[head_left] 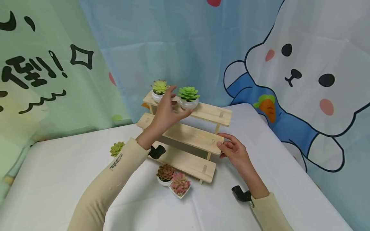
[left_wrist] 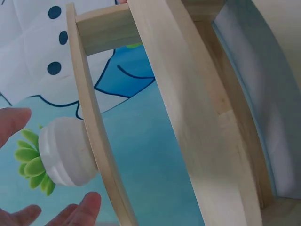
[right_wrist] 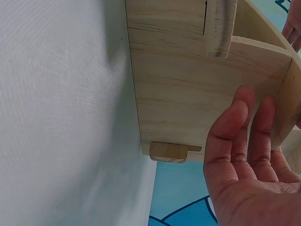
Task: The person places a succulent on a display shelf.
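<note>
A three-tier wooden shelf (head_left: 185, 134) stands on the white table. On its top tier, my left hand (head_left: 167, 114) is spread beside a green succulent in a white round pot (head_left: 189, 103). In the left wrist view, the fingers (left_wrist: 89, 207) show a gap from the pot (left_wrist: 68, 150). A yellow-green succulent (head_left: 159, 87) sits at the tier's left end, partly behind that hand. My right hand (head_left: 235, 153) grips the right end of the middle tier, thumb on the top face. The right wrist view shows its curled fingers (right_wrist: 225, 127) against the wood.
A brown-red succulent (head_left: 166, 173) and a pink one in a square pot (head_left: 180, 185) stand before the bottom tier. Another green succulent (head_left: 117, 149) is left of the shelf, partly hidden by the left sleeve (head_left: 115, 173). A printed cloth (head_left: 179, 41) hangs behind.
</note>
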A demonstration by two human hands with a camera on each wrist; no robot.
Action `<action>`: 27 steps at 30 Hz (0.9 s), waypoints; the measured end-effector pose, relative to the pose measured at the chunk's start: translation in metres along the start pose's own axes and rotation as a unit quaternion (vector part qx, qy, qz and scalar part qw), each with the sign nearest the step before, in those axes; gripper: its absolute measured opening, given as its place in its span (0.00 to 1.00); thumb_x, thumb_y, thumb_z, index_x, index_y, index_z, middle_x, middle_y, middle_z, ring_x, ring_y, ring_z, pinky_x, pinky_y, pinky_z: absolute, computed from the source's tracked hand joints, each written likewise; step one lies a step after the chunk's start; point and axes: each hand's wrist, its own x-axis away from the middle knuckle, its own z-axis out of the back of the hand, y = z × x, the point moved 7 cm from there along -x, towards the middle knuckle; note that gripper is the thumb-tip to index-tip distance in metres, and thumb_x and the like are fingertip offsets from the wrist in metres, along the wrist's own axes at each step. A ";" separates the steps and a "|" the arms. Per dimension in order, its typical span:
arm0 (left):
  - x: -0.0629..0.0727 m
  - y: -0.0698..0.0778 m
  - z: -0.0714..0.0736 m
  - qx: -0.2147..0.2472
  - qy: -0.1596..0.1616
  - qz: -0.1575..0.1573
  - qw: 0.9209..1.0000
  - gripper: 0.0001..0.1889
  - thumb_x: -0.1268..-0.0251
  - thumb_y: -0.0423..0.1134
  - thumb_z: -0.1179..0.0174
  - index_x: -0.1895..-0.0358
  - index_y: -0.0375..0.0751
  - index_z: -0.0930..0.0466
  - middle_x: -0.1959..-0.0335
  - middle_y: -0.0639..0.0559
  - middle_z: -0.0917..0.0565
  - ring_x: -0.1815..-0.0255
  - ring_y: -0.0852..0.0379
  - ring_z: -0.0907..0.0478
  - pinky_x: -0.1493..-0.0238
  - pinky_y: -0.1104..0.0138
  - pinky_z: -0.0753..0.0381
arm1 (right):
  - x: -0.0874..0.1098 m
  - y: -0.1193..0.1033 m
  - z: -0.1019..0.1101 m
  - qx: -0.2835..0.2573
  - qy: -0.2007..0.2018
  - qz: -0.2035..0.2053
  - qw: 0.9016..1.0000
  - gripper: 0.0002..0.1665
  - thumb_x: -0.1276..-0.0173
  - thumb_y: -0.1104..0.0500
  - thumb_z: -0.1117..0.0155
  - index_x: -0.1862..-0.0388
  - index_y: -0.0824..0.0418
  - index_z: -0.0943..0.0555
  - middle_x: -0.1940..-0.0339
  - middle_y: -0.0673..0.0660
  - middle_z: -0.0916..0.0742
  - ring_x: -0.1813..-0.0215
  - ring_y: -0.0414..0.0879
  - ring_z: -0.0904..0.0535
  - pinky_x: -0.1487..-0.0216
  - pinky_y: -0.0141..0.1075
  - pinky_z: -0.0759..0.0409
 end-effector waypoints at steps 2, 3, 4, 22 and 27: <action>0.004 -0.001 0.003 0.000 0.003 0.002 1.000 0.47 0.41 0.39 0.30 0.23 0.40 0.52 0.30 0.34 0.38 0.36 0.38 0.29 0.38 0.54 0.26 | 0.000 0.000 0.000 0.001 -0.001 0.001 1.000 0.27 0.27 0.60 0.40 0.33 0.67 0.32 0.73 0.43 0.18 0.69 0.39 0.23 0.66 0.31 0.19; 0.006 -0.001 0.004 0.000 0.005 0.003 1.000 0.47 0.41 0.39 0.30 0.23 0.40 0.52 0.30 0.34 0.37 0.36 0.38 0.29 0.38 0.54 0.26 | 0.000 -0.001 -0.001 0.002 -0.002 0.003 1.000 0.27 0.27 0.60 0.40 0.33 0.67 0.32 0.73 0.43 0.18 0.69 0.39 0.23 0.66 0.31 0.19; 0.008 -0.002 0.006 0.001 0.007 0.004 1.000 0.48 0.41 0.39 0.30 0.23 0.40 0.52 0.31 0.34 0.36 0.36 0.39 0.29 0.38 0.55 0.27 | 0.000 -0.001 -0.001 0.004 -0.001 0.004 1.000 0.27 0.27 0.59 0.40 0.33 0.67 0.32 0.73 0.43 0.18 0.69 0.39 0.23 0.66 0.31 0.19; 0.063 -0.006 0.031 -0.012 0.048 -0.043 0.998 0.42 0.41 0.37 0.30 0.27 0.34 0.45 0.37 0.38 0.29 0.39 0.42 0.28 0.41 0.53 0.25 | -0.003 0.000 -0.002 0.014 0.004 0.005 1.000 0.27 0.26 0.59 0.41 0.33 0.67 0.33 0.72 0.42 0.17 0.69 0.38 0.22 0.66 0.30 0.20; 0.076 -0.014 0.043 -0.022 0.064 -0.040 0.997 0.41 0.42 0.36 0.30 0.28 0.34 0.44 0.41 0.37 0.28 0.41 0.40 0.26 0.42 0.51 0.24 | -0.003 0.001 -0.004 0.009 0.002 0.007 1.000 0.26 0.27 0.58 0.41 0.34 0.64 0.31 0.71 0.41 0.17 0.69 0.38 0.22 0.66 0.30 0.20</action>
